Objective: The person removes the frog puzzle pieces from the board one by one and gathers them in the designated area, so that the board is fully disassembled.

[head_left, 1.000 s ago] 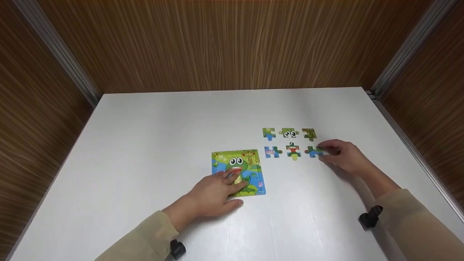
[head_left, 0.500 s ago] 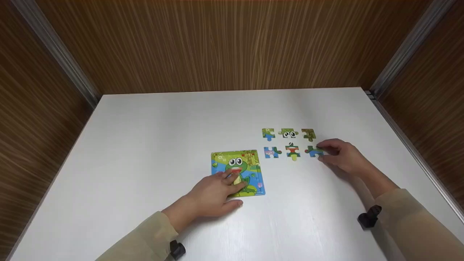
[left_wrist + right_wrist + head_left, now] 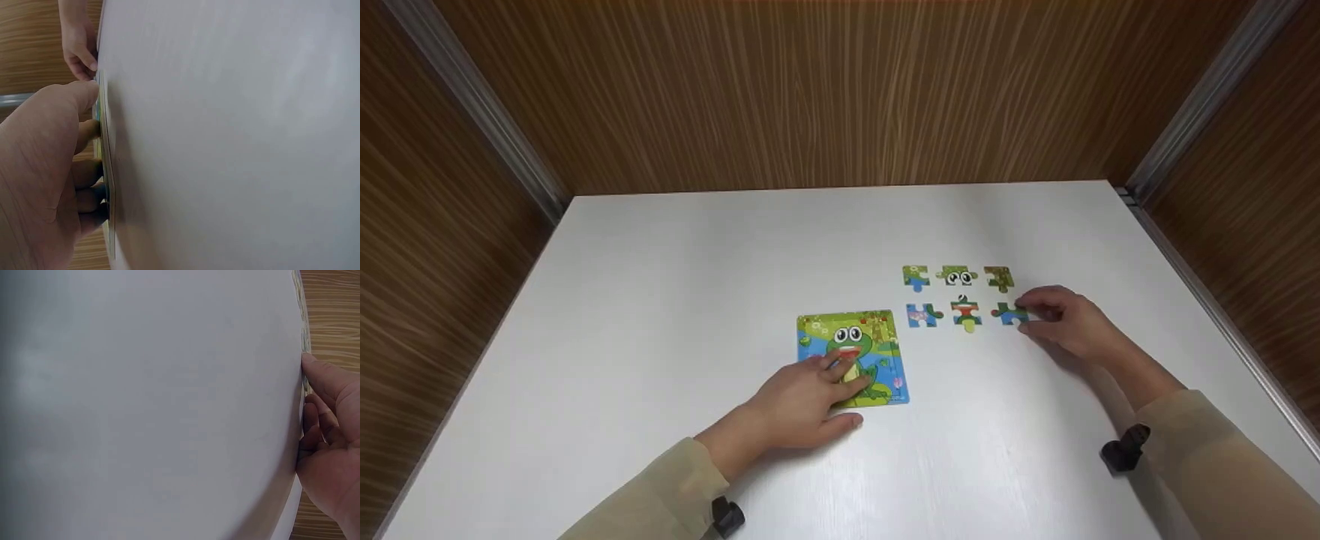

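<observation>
My left hand rests on a square frog-picture puzzle board, its fingers spread over the lower left part and hiding some of the frog. Seen edge-on in the left wrist view, the thin board has the fingertips on its face. Right of the board, loose jigsaw pieces lie in two rows of three. My right hand pinches the lower right one, a blue and green puzzle piece, between thumb and forefinger. Beside it are a frog-mouth piece and a pink and blue piece.
The back row holds a green and blue piece, a frog-eyes piece and a brown-green piece. Everything lies on a white table, with wood-grain panels at its back and sides.
</observation>
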The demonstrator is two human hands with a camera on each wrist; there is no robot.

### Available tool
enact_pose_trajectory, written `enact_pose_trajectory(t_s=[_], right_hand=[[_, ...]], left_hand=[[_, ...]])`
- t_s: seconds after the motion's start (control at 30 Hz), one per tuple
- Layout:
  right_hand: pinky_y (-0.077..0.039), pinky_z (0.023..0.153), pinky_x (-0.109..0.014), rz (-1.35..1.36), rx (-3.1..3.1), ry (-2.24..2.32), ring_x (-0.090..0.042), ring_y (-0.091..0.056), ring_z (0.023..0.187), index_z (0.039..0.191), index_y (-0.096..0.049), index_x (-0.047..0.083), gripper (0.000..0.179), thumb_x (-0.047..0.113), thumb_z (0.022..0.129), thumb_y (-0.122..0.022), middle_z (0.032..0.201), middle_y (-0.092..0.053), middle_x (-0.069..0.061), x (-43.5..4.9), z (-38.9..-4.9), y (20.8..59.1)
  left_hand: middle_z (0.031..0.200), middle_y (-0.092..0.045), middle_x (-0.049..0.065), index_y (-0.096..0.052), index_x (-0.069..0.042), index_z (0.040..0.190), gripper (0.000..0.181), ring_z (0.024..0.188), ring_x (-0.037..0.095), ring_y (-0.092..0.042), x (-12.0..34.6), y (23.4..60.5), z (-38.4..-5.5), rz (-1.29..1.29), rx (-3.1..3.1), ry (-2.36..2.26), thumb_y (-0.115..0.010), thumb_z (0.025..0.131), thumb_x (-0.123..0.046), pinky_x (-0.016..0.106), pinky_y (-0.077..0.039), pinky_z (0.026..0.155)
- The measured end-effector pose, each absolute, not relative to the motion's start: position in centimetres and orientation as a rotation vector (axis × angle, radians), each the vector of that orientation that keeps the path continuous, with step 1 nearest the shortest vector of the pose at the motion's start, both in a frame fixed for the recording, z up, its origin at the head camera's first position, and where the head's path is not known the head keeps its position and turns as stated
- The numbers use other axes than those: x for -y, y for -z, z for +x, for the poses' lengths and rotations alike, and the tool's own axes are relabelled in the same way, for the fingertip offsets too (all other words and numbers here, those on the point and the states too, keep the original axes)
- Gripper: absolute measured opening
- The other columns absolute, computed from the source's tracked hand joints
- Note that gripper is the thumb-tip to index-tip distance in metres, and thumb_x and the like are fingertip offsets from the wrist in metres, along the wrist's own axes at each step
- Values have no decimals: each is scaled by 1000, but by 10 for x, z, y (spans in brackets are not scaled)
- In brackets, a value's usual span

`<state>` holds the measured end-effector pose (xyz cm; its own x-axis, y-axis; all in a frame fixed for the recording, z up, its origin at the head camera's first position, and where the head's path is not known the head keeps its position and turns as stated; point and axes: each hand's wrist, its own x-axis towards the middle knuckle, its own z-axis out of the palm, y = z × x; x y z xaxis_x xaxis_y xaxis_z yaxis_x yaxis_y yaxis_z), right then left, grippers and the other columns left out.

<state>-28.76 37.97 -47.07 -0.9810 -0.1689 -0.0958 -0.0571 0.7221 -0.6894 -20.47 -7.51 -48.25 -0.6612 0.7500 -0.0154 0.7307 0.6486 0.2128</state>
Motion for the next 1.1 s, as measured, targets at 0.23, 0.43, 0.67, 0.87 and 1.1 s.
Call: enact_pose_trajectory(t_s=[0.23,0.43,0.67,0.87,1.1], right_hand=[[-42,113,-56,-170,-2766,1119,-44,-50,141,139,-65,6,42,13,99,-77,150,-53,-20,-379,-288,471],[-42,113,-57,-177,-2758,1128,-44,-49,142,144,-62,5,48,14,99,-77,151,-53,-22,-379,-289,470],[-43,112,-56,-182,-2763,1121,-45,-49,141,149,-57,4,55,13,99,-77,151,-53,-24,-381,-288,473],[-50,103,-54,-168,-2794,1119,-44,-53,135,150,-57,5,56,13,98,-77,147,-56,-24,-381,-285,472],[-50,101,-47,-147,-2821,1148,-41,-54,133,150,-57,7,54,17,100,-75,149,-55,-21,-383,-281,458]], left_hand=[[166,-37,14,-50,-22,161,62,153,34,-38,75,481,-204,1235,-2755,-276,-42,109,-55,47,-36,122],[167,-35,13,-50,-21,161,58,154,33,-37,76,483,-206,1258,-2771,-282,-42,111,-51,46,-35,122],[166,-40,14,-55,-19,158,48,152,33,-42,75,488,-207,1306,-2809,-285,-48,113,-37,48,-40,119],[165,-42,12,-56,-19,156,48,150,33,-44,73,487,-208,1296,-2815,-299,-51,112,-36,48,-43,117],[166,-42,10,-54,-18,158,51,150,35,-45,78,478,-208,1250,-2787,-387,-53,111,-39,52,-43,117]])
